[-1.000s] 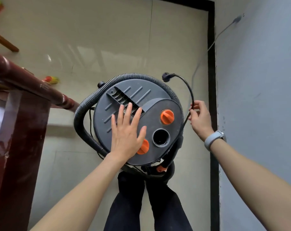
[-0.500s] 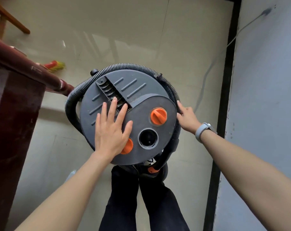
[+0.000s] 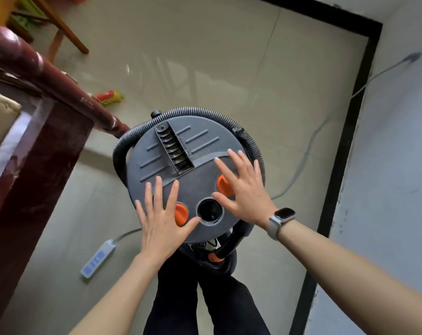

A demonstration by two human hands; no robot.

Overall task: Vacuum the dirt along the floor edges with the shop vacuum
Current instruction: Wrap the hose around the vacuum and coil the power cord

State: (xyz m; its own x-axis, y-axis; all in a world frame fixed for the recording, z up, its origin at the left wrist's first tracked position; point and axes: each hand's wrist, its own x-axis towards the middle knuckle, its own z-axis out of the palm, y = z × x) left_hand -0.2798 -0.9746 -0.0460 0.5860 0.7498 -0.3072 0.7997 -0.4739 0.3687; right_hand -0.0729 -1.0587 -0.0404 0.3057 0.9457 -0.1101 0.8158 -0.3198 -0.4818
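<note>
A: Both hands lie spread and flat: left hand [image 3: 160,227] at seven o'clock on the shop vacuum [image 3: 181,170] lid, right hand [image 3: 241,187] at three.

B: Still setup, probably; its hose [image 3: 123,151] stays coiled, needing unwinding toward the floor edges.

Matt grey plastic vacuum [image 3: 181,151], ribbed black hose [image 3: 205,111]; glossy tiled floor [image 3: 205,56]; lacquered dark wood rail [image 3: 48,73].

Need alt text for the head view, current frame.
Seen from above, the left hand and right hand lie flat with fingers spread on the grey round lid of a shop vacuum, its black ribbed hose coiled around it. A white power strip lies on the beige tiled floor beside it.
</note>
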